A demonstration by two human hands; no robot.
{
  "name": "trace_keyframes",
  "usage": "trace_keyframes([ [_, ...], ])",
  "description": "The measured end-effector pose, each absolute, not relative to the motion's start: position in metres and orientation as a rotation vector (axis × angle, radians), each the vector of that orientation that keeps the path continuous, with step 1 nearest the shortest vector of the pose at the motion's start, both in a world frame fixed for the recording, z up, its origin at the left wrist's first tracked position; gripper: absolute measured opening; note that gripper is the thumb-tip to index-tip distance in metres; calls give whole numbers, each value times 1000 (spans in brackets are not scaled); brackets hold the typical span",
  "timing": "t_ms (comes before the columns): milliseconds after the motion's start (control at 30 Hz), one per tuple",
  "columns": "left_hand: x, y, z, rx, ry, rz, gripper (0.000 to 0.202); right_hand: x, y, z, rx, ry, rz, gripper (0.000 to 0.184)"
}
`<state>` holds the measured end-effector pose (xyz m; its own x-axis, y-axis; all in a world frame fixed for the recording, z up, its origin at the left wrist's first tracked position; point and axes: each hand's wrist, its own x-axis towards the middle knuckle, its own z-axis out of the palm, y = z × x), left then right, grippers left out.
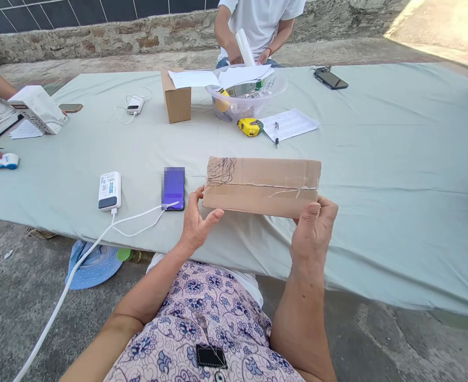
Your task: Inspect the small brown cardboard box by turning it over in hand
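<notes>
Since both hands are on the cardboard box at the centre of the frame, taking hold of it looks done, while letting go is not. The left grip is curled against the box's left end, thumb tip out at the lower edge; the right grip pinches the right end, thumb on the near corner and most fingers hidden behind. A seam runs along the box and appears closed; whether anything lies inside, and how much work is left, cannot be told. Nor can it be told whether the underside touches the bench, whose near edge passes just below the hands. Room looks tightest at left of centre, where a purple phone lies just beside the left grip, its white cable running down to the lower left of the frame. Above the box sit a tape measure and a printed sheet, near enough to limit a push away from the body. The widest open stretch spreads across the right of the frame, below the black phone near the bench's far edge.
</notes>
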<state>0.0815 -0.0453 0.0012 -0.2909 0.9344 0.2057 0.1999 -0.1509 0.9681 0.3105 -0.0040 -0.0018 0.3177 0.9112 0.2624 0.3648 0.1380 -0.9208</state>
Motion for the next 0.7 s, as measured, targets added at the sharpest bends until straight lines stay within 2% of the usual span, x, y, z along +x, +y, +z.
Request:
trace_keyframes([
  [167, 80, -45, 11, 1333, 1498, 1574, 87, 299, -6, 15, -1369, -1150, 730, 69],
  [333, 80, -46, 12, 1307, 1672, 1547, 80, 301, -7, 17, -1255, -1174, 786, 60],
  [500, 84, -45, 6, 1172, 1701, 1551, 66, 307, -7, 14, -1332, -1178, 732, 56],
  [600, 85, -44, 3, 1176, 1673, 1553, 60, 309, -7, 12, -1348, -1200, 714, 62],
  [700, 84, -44, 0, 1233, 1650, 1575, 62, 310, -8, 12, -1272, -1259, 739, 77],
])
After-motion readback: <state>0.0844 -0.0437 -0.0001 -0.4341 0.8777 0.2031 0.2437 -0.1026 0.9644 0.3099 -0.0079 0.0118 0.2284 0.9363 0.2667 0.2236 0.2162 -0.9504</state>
